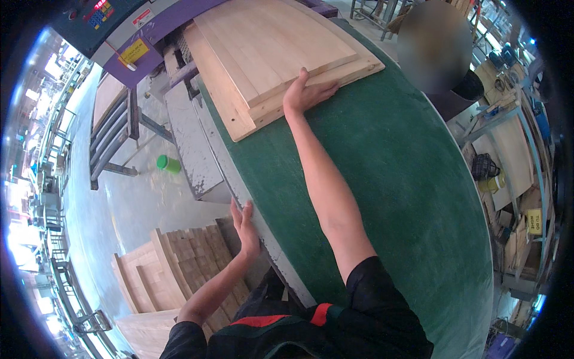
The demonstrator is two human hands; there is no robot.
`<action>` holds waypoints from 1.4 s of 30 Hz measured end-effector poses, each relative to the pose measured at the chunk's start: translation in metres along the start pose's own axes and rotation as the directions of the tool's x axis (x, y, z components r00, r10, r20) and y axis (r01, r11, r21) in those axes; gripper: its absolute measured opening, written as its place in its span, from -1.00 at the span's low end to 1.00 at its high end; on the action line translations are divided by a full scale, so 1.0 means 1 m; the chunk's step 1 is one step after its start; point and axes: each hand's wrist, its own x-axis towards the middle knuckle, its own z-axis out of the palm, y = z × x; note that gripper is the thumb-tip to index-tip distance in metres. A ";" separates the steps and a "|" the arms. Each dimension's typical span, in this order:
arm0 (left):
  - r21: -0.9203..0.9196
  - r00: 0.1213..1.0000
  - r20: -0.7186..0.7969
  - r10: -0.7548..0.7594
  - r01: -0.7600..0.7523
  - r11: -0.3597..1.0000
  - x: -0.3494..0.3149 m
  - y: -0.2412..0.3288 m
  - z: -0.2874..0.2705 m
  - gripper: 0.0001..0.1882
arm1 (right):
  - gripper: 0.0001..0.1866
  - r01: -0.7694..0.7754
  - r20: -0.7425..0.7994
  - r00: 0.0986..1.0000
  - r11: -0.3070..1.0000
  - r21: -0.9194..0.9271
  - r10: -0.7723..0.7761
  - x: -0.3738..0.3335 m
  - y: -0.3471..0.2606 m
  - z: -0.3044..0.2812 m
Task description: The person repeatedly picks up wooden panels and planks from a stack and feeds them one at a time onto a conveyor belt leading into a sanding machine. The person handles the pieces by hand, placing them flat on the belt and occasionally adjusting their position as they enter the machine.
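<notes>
A pale wooden panel [269, 51] lies on a larger wooden board [218, 87] at the far end of the green conveyor belt [382, 173], partly under the purple machine. My right hand [308, 94] is open against their near edge, thumb on top and fingers stretched along the side. Lower down, my left hand [246, 230] rests at the belt's grey metal side rail [224, 173]. Its fingers are stretched out and apart, and it holds nothing.
The purple machine [173, 27] with a control panel stands at the far left. Stacked wooden panels [179, 263] lie on the floor to my left. A green jar [168, 164] and a roller stand [113, 131] are beyond them. Another person [435, 48] is at the far right.
</notes>
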 end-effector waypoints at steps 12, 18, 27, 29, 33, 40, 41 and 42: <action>-0.109 0.999 0.039 0.036 -0.031 0.993 -0.001 0.002 0.000 -0.37 | 0.04 -0.013 0.038 0.999 1.000 0.019 0.012 0.000 0.000 0.033; -0.141 0.996 0.038 0.075 -0.069 0.988 -0.001 -0.001 -0.001 -0.39 | 0.07 -0.028 0.057 0.998 0.999 0.034 0.026 0.003 0.004 0.051; -0.158 0.996 0.010 0.086 -0.083 0.984 -0.003 -0.001 -0.001 -0.36 | 0.11 -0.062 0.065 0.996 0.998 -0.020 0.063 0.006 0.006 0.078; -0.158 0.996 0.014 0.085 -0.082 0.984 -0.002 -0.001 -0.001 -0.36 | 0.12 -0.043 0.056 0.997 0.998 -0.035 0.045 0.009 0.008 0.085; -0.175 0.995 0.031 0.091 -0.084 0.981 -0.003 -0.001 -0.002 -0.37 | 0.13 -0.074 0.067 0.995 0.996 -0.051 0.078 0.007 0.004 0.096; -0.172 0.988 0.041 0.152 -0.143 0.975 -0.002 -0.006 -0.004 -0.38 | 0.15 -0.076 0.095 0.992 0.996 -0.053 0.080 0.010 0.000 0.111; -0.191 0.992 0.036 0.123 -0.114 0.975 -0.003 -0.005 -0.003 -0.39 | 0.15 -0.061 0.105 0.992 0.996 -0.058 0.067 0.010 0.000 0.114; -0.184 0.992 0.033 0.124 -0.116 0.976 -0.003 -0.005 -0.003 -0.39 | 0.15 -0.077 0.107 0.991 0.996 -0.045 0.081 0.008 -0.001 0.116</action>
